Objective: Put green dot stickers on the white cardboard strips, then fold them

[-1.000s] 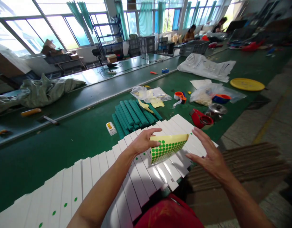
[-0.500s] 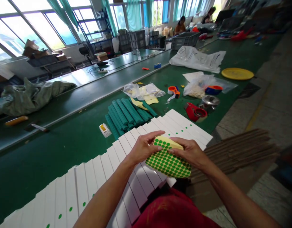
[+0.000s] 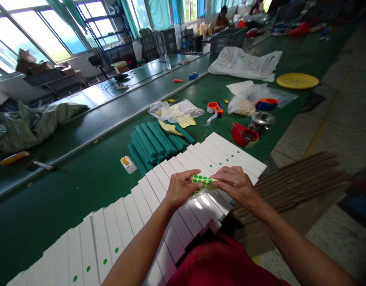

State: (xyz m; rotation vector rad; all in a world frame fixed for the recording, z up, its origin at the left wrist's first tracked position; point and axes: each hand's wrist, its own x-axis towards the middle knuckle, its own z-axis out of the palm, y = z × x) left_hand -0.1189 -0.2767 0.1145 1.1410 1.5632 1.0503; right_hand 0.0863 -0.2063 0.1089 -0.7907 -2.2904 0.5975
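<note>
My left hand [image 3: 180, 189] and my right hand [image 3: 235, 184] both pinch a yellow-backed sheet of green dot stickers [image 3: 204, 181], held almost edge-on between them. Below the hands lies a long fanned row of white flat boxes [image 3: 129, 224], some with small green dots stuck on them. A stack of dark green boxes [image 3: 155, 145] lies just beyond the white row.
The green bench [image 3: 90, 180] also carries a small white-and-yellow object [image 3: 128, 164], a red tape dispenser [image 3: 243, 135], a metal bowl [image 3: 262, 119], plastic bags [image 3: 175, 111] and a yellow disc [image 3: 297, 80]. Brown cardboard strips [image 3: 296, 182] lie to the right. Other people sit far back.
My right hand came in and took hold of the sticker sheet with my left. The sheet tipped from face-up to nearly edge-on. The view drifted slightly.
</note>
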